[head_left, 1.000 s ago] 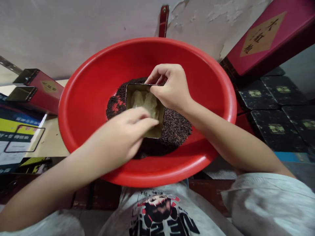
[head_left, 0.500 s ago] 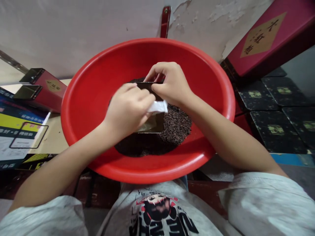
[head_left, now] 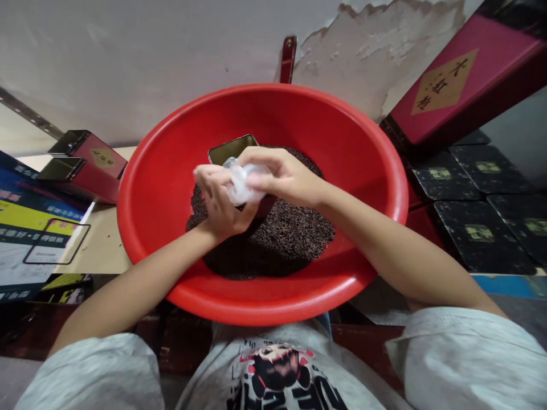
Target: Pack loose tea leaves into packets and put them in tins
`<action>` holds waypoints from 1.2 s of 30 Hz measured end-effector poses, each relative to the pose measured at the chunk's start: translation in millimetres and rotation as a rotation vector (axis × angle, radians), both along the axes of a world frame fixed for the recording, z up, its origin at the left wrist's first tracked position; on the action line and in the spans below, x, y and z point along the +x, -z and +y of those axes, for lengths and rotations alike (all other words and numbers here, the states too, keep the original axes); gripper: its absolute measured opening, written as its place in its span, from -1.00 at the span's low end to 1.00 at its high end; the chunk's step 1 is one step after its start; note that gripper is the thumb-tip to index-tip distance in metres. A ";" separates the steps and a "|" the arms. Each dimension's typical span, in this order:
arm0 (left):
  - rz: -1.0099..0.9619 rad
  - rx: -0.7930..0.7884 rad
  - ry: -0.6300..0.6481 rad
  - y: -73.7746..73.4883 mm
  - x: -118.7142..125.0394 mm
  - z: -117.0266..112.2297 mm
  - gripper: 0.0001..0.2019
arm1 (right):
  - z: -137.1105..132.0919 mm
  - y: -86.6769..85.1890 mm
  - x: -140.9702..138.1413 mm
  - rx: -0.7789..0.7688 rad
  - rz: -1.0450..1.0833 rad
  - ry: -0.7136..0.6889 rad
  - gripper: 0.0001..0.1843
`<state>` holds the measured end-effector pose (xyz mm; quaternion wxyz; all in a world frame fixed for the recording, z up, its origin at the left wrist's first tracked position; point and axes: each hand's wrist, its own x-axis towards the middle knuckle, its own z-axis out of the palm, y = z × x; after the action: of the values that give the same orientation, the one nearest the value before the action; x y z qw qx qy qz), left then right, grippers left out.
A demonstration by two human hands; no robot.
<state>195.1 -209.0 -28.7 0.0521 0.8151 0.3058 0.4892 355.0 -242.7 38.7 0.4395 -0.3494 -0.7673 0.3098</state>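
Observation:
A big red plastic basin (head_left: 367, 142) sits in front of me with a heap of dark loose tea leaves (head_left: 290, 239) in its bottom. A square metal tin (head_left: 228, 150) stands open in the tea, tilted, mostly hidden behind my hands. My left hand (head_left: 217, 202) and my right hand (head_left: 282, 176) meet above the tin. Both are closed on a crumpled clear plastic bag (head_left: 240, 185) held between them.
Red tea tins (head_left: 88, 165) lie at the left beside printed boxes (head_left: 29, 228). A large maroon box (head_left: 461, 85) leans at the upper right over dark tins (head_left: 474, 188). A peeling wall (head_left: 128, 62) stands behind the basin.
My left hand drew the clear bag up out of the tin. My right hand left the tin's rim and joined the left on the bag. The tin now shows behind the hands.

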 end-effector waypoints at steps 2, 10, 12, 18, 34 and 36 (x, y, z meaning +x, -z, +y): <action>-0.068 0.159 -0.010 -2.6 2.6 -8.1 -0.66 | 1.6 -4.0 6.4 -0.025 -0.066 -0.043 -0.57; 0.131 0.204 -0.089 -36.7 -3.7 5.5 -0.60 | 6.3 -24.5 41.3 -0.010 -0.225 0.327 -0.73; 0.151 0.166 -0.082 -40.9 -6.7 12.9 -0.55 | 7.5 -23.8 47.1 -0.004 -0.243 0.444 -0.78; 0.090 0.016 0.012 -23.5 -0.3 5.8 -0.67 | 21.7 -0.2 45.9 -0.253 -0.462 0.656 -0.73; 0.002 -0.067 -0.086 38.4 3.7 7.9 -0.74 | 52.4 44.4 36.8 -0.683 0.419 0.263 -0.88; -0.027 -0.148 0.007 31.0 3.8 3.2 -0.72 | 53.4 45.7 32.6 -0.673 0.469 0.318 -0.86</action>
<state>198.9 -205.7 -59.7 0.1183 0.8033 0.3376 0.4762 387.6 -189.2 -7.0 0.5056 -0.5073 -0.4399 0.5418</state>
